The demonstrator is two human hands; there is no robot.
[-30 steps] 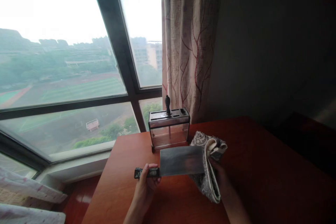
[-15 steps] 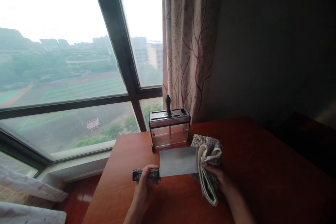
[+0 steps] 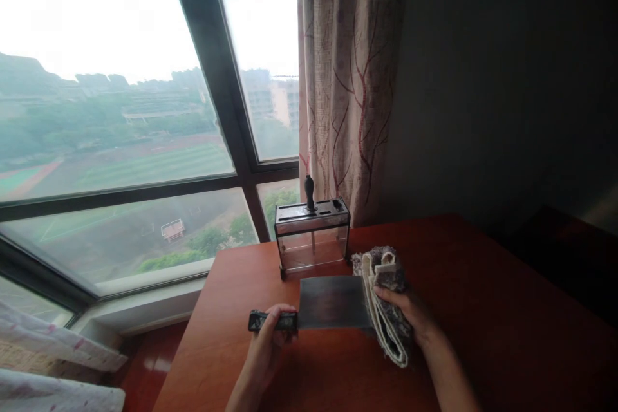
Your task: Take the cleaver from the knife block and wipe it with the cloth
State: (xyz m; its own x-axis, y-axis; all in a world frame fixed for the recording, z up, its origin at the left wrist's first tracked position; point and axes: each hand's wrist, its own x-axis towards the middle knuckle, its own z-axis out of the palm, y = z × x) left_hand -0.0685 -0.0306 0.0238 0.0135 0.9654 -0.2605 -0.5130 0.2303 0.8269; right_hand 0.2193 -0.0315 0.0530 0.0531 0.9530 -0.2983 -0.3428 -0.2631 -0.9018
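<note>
My left hand [image 3: 271, 333] is wrapped round the black handle of a cleaver [image 3: 333, 302], whose broad blade points to the right above the table. In my right hand [image 3: 403, 306] is a folded grey and white cloth [image 3: 386, 315], gripped against the far end of the blade. The cloth covers that end, so the blade's tip is hidden. Just beyond the blade stands a clear-sided knife block [image 3: 313, 222] with a metal top, and one black-handled tool [image 3: 309, 193] sticks up from a slot in it.
The reddish-brown wooden table [image 3: 226, 277] reaches to the window side at left. Behind the knife block hangs a patterned curtain [image 3: 357, 77], next to a large framed window [image 3: 203, 51]. A dark wall [image 3: 492, 90] stands at right.
The cleaver has shifted slightly right and its blade has tilted, looking darker now. My right hand and the cloth have moved a little to the right, with the cloth's folds changed.
</note>
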